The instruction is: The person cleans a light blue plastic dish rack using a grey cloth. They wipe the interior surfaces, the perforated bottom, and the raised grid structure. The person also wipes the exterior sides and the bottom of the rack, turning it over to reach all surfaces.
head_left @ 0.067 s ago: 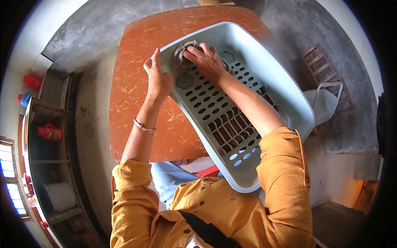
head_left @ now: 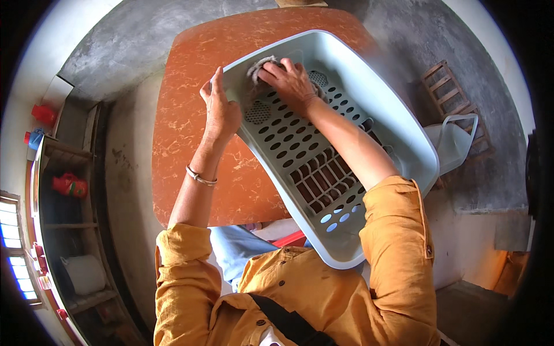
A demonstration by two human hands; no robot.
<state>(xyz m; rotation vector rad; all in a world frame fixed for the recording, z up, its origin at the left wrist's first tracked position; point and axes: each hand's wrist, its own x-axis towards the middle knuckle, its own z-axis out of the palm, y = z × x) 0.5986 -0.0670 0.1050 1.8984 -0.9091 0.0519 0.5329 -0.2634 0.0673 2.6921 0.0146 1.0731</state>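
A pale grey-blue plastic dish rack (head_left: 412, 141) with a perforated bottom and a slotted plate grid lies tilted across the table's edge, its near end by my lap. My left hand (head_left: 221, 112) grips its far left corner, thumb side up, fingers partly hidden behind the rim. Inside the rack, my right hand (head_left: 293, 87) presses a crumpled grey cloth (head_left: 259, 68) against the far left wall. More of the cloth shows under the palm.
The reddish-brown marbled table (head_left: 196, 167) is beneath the rack. Beyond its right side hang a translucent plastic container (head_left: 453, 147) and a wooden rack (head_left: 447, 89). Shelves (head_left: 72, 225) at the left hold red bottles (head_left: 70, 185) and a white container (head_left: 85, 274).
My right hand and the cloth have shifted slightly to the right along the rack's far wall. My left hand keeps its place on the corner.
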